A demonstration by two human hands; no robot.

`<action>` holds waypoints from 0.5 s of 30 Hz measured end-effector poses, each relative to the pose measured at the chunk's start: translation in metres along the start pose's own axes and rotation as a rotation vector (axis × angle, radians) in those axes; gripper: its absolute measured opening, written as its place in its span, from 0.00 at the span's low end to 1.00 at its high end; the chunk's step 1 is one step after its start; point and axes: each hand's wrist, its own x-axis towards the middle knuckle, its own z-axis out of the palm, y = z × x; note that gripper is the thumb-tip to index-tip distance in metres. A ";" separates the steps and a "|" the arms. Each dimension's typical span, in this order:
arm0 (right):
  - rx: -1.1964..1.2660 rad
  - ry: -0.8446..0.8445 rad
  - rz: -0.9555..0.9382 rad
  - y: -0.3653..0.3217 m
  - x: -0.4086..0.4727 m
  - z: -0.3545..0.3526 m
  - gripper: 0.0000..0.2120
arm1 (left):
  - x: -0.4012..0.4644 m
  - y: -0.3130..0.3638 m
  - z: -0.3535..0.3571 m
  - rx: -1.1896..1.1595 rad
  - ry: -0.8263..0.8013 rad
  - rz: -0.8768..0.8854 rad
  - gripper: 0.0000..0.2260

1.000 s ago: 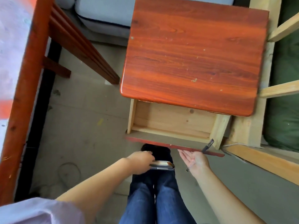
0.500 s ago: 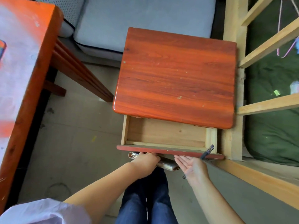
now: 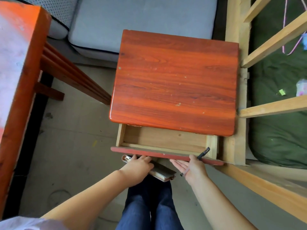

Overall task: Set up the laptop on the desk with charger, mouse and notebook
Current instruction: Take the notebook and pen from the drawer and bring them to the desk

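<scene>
Blue jeans (image 3: 149,211) show at the near edge, where the person stands on the floor (image 3: 74,146). Just past them, the left hand (image 3: 141,165) is closed over a notebook (image 3: 163,172), pressing it flat from on top. A clip end (image 3: 126,158) pokes out by the fingers. The right hand (image 3: 191,168) is open and flat, palm up, with a black pen (image 3: 198,158) lying loose across it. Both hands sit right under the front edge of the drawer (image 3: 166,141).

The drawer is pulled out and looks bare inside. Above it, the red wood surface (image 3: 174,83) has nothing on it. No laptop, charger or mouse shows anywhere, so I think the job has only just begun. Only the notebook is in hand, and it must be set down.

The bare top has lots of room. The drawer front sticks out toward the legs, so it may bump the hands when they lift. A wood frame (image 3: 235,113) stands tight against the right edge. A bigger red desk (image 3: 18,63) is off to the left, with open floor between. A grey cushion (image 3: 141,20) lies beyond the far edge.
</scene>
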 end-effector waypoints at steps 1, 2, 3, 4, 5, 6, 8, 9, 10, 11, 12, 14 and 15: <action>0.008 -0.007 -0.012 -0.002 -0.001 0.006 0.22 | -0.001 -0.006 -0.006 0.023 0.025 -0.002 0.15; 0.022 -0.015 -0.027 -0.005 -0.002 0.012 0.22 | -0.001 -0.012 -0.013 0.035 0.040 -0.006 0.15; 0.043 -0.024 -0.042 -0.010 -0.003 0.017 0.22 | 0.001 -0.017 -0.021 0.040 0.049 -0.014 0.15; 0.072 -0.042 -0.056 -0.016 -0.003 0.022 0.22 | 0.004 -0.022 -0.029 0.046 0.059 -0.027 0.16; 0.101 -0.064 -0.066 -0.023 -0.002 0.026 0.22 | 0.008 -0.026 -0.038 0.056 0.073 -0.038 0.17; 0.129 -0.081 -0.072 -0.031 0.000 0.029 0.23 | 0.014 -0.028 -0.047 0.066 0.090 -0.044 0.17; 0.151 -0.100 -0.086 -0.041 0.002 0.036 0.32 | 0.023 -0.031 -0.062 0.059 0.122 -0.057 0.18; 0.163 -0.120 -0.077 -0.043 0.002 0.038 0.33 | 0.027 -0.033 -0.066 0.044 0.132 -0.067 0.18; 0.173 -0.133 -0.060 -0.043 0.003 0.038 0.29 | 0.028 -0.033 -0.068 0.030 0.136 -0.076 0.19; 0.184 -0.136 -0.046 -0.042 0.003 0.038 0.24 | 0.029 -0.033 -0.069 0.017 0.135 -0.083 0.19; 0.196 -0.137 -0.041 -0.039 0.002 0.038 0.21 | 0.028 -0.031 -0.068 0.001 0.128 -0.092 0.20; 0.223 -0.148 -0.068 -0.034 -0.003 0.036 0.20 | 0.024 -0.026 -0.064 -0.060 0.088 -0.113 0.21; 0.225 -0.156 -0.083 -0.033 -0.008 0.036 0.21 | 0.020 -0.022 -0.062 -0.097 0.054 -0.120 0.22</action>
